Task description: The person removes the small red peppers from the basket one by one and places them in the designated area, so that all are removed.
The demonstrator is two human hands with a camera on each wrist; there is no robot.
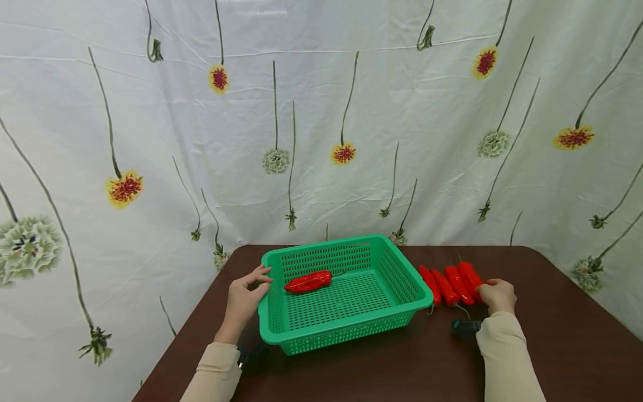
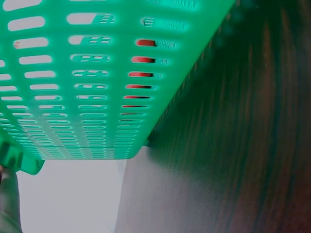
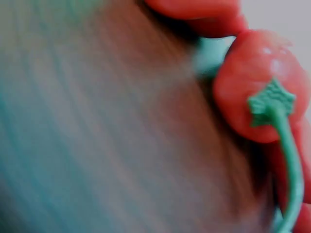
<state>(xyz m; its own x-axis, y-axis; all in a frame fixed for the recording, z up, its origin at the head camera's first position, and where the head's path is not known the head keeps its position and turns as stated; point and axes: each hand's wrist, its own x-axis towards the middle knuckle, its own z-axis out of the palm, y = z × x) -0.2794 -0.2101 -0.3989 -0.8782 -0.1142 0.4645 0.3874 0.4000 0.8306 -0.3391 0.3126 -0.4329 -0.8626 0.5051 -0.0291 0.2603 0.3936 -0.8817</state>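
Observation:
A green plastic basket [image 1: 346, 329] with slotted walls stands on the table, a single red chili pepper [image 1: 307, 282] lying inside near its left end. My left hand [image 1: 246, 296] holds the basket's left rim, thumb and fingertips at the edge; only a sliver of hand [image 2: 8, 199] shows beneath the rim in the left wrist view. Right of the basket, several red chili peppers [image 1: 444, 287] lie side by side. My right hand [image 1: 498, 296], fingers curled, grips the near end of the rightmost pepper [image 1: 470, 278]. In the right wrist view, a pepper [image 3: 243, 92] shows its green stem; the fingers are hidden there.
The dark brown table [image 1: 392, 368] has rounded far corners. Behind it hangs a pale curtain [image 1: 321, 111] printed with flowers. Dark wrist devices sit under both sleeves, the right one [image 1: 466, 326] close to the pepper stems.

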